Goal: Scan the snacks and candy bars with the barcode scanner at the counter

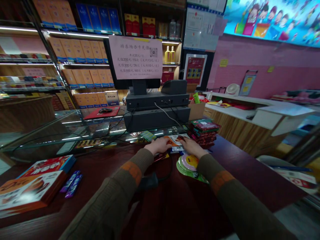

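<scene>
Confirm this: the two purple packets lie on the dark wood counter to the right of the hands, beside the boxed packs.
The side is wrong. The head view shows the two purple packets to the left of the left hand and right hand, not to the right. They do lie on the dark wood counter, beside the boxed packs.

- table (250, 166): dark wood, glossy polish
- knitted sleeves (112, 196): rough, matt cloth
- printed cards (176, 140): smooth, glossy paper
- hanging sign (135, 56): matt paper
- display case top (75, 125): smooth, glossy glass
- cardboard box (197, 111): matt, brown board
</scene>
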Action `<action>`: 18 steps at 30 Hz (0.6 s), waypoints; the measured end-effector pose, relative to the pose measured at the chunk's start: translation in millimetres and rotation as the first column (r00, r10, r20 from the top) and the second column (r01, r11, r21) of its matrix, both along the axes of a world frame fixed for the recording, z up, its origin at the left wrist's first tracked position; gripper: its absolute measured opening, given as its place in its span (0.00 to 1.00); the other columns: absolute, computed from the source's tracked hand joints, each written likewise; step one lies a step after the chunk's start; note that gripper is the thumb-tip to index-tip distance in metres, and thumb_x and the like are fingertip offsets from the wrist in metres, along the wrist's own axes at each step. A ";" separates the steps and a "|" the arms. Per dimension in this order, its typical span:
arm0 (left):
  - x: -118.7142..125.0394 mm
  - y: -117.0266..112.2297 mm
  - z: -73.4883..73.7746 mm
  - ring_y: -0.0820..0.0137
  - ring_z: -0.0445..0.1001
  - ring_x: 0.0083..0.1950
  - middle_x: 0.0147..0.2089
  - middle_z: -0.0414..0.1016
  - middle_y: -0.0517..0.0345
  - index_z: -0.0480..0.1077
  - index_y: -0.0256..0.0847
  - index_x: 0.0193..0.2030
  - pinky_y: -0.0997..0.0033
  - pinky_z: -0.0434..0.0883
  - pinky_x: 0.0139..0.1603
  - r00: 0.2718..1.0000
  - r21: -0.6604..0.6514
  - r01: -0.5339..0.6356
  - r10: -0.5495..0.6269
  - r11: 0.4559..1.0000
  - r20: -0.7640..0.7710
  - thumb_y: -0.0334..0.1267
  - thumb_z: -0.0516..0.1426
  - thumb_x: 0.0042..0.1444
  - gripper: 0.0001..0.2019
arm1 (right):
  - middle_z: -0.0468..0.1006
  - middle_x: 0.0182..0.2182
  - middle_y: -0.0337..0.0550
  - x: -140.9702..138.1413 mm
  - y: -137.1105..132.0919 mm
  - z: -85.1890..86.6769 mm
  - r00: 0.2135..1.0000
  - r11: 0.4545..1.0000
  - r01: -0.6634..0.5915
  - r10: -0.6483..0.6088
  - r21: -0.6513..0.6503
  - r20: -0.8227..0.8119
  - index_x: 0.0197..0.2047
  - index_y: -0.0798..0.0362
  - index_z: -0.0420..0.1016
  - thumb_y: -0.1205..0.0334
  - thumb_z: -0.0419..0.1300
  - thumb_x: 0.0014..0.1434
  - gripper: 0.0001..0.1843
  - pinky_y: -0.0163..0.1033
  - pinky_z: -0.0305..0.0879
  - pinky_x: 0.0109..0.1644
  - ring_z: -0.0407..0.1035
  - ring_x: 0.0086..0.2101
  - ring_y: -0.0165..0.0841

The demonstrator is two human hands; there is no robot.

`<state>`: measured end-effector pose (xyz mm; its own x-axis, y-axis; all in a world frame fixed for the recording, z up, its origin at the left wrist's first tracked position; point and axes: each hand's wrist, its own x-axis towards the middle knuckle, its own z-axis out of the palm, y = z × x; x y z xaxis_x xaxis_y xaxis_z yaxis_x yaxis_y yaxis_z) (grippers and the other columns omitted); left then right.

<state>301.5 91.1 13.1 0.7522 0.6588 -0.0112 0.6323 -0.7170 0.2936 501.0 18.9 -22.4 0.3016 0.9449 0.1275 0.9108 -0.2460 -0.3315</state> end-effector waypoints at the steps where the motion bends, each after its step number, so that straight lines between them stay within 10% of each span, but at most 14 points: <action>1: 3.0 -2.8 0.2 0.55 0.71 0.64 0.67 0.70 0.47 0.68 0.48 0.63 0.55 0.66 0.63 1.000 -0.008 -0.008 0.008 1.000 -0.015 0.54 0.51 0.64 0.25 | 0.79 0.52 0.61 -0.4 -1.0 -1.1 1.000 1.000 -0.021 0.022 -0.019 0.018 0.57 0.56 0.75 0.53 0.47 0.71 0.23 0.45 0.65 0.55 0.74 0.52 0.43; 10: -7.7 0.7 0.2 0.47 0.70 0.64 0.65 0.70 0.37 0.65 0.42 0.64 0.44 0.65 0.63 0.977 -0.109 -0.171 0.154 0.979 -0.148 0.58 0.46 0.64 0.29 | 0.64 0.67 0.57 -19.8 -4.8 9.5 0.966 0.950 -0.234 0.252 -0.205 0.064 0.69 0.44 0.63 0.51 0.40 0.72 0.27 0.67 0.57 0.62 0.60 0.64 0.52; 18: -19.6 13.4 -9.3 0.55 0.75 0.59 0.60 0.75 0.41 0.68 0.41 0.58 0.58 0.68 0.59 0.980 -0.159 -0.199 0.193 0.967 -0.049 0.57 0.51 0.63 0.25 | 0.70 0.64 0.57 -15.1 5.5 11.8 0.993 0.990 -0.079 0.067 -0.115 -0.102 0.67 0.54 0.64 0.49 0.44 0.71 0.29 0.45 0.60 0.62 0.66 0.61 0.44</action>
<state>281.9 104.6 3.8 0.6060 0.7808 -0.1523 0.7669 -0.5226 0.3725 485.9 24.4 -10.5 0.2367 0.9715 -0.0129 0.8926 -0.2227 -0.3921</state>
